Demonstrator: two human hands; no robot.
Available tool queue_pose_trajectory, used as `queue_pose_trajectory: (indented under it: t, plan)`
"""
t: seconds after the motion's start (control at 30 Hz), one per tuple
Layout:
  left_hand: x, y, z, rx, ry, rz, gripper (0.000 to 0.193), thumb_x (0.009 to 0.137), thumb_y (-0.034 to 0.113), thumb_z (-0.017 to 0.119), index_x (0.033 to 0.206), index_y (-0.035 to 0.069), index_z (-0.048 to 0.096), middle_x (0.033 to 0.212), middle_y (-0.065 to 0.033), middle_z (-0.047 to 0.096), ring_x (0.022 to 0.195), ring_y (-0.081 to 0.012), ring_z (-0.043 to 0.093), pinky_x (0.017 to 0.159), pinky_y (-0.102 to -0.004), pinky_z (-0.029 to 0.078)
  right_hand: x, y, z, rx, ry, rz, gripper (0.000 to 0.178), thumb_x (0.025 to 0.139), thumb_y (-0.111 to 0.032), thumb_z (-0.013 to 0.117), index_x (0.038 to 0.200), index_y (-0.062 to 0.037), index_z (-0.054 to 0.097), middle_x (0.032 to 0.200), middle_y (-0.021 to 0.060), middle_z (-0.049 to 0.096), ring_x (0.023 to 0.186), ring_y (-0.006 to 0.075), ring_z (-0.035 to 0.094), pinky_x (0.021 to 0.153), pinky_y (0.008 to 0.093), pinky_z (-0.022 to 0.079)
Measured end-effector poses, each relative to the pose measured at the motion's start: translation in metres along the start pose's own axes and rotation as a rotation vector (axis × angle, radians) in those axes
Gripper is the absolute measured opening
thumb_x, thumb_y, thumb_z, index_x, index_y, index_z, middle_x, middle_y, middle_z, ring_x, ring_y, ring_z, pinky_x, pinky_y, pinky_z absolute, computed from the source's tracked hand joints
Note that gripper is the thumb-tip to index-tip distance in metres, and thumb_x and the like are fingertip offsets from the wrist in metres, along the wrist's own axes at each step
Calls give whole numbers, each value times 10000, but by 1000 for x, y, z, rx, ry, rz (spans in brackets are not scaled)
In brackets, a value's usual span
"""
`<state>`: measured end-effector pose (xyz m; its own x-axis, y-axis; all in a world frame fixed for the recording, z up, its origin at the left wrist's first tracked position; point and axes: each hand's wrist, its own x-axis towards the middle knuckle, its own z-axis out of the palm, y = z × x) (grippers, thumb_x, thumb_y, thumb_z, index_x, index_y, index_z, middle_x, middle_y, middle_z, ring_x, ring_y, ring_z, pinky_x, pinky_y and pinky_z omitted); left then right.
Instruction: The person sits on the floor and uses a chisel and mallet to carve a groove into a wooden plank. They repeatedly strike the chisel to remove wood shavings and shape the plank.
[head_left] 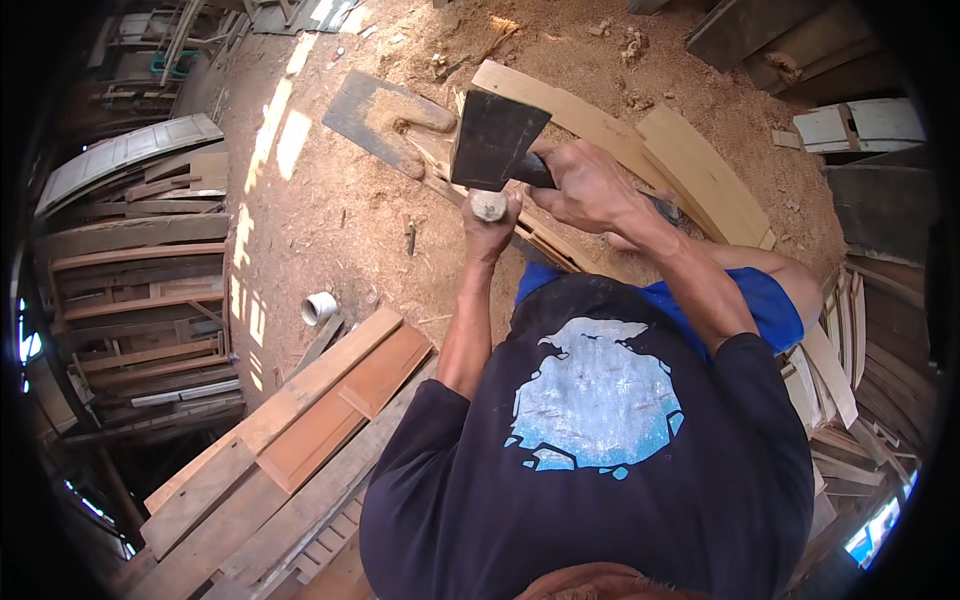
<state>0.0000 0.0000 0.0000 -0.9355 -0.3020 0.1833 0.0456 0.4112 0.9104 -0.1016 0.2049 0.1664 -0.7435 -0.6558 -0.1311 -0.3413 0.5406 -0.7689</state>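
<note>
My right hand (590, 188) is closed round the handle of a mallet with a dark, blocky head (498, 138). The head hangs just beyond my left hand (484, 236), which is wrapped round a chisel. Only the pale, round butt of the chisel's handle (489, 206) shows; its blade is hidden beneath my hand. Under and around my hands lie narrow wooden pieces (548, 246), partly covered by my arms. A grey board with a notched end (362, 112), dusted with shavings, sticks out to the left of the mallet.
Light planks (695, 165) lie on the sawdust-covered floor (400, 270) beyond my right arm. A white cup-shaped container (319, 308) lies to the left. Stacked boards and a brown panel (335, 425) fill the near left. More timber (140, 260) is piled along both sides.
</note>
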Motion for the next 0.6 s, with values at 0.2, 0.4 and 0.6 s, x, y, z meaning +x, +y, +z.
queue_pose_trajectory:
  t: [0.2, 0.4, 0.6]
  plan:
    - [70, 62, -37, -313, 176, -63, 221, 896, 53, 772, 948, 55, 557, 799, -9, 647, 690, -65, 610, 614, -223, 517, -2, -20, -35, 349, 282, -130, 322, 846, -128, 739, 1137, -9, 672, 799, 132, 691, 690, 200, 650, 685, 363, 524]
    - [108, 31, -46, -204, 145, -56, 229, 852, 69, 799, 960, 48, 598, 812, 16, 643, 747, -63, 598, 682, -240, 501, -6, -34, -43, 672, 429, -187, 232, 916, -92, 746, 1107, 19, 676, 857, 3, 680, 736, 83, 592, 658, 272, 502]
    - [111, 1, -46, -156, 88, -80, 233, 834, 101, 806, 966, 32, 625, 836, 3, 657, 757, -78, 616, 699, -257, 522, -7, -31, -51, 674, 408, -159, 188, 916, -86, 755, 1066, 8, 690, 869, -9, 678, 749, 49, 583, 639, 230, 484]
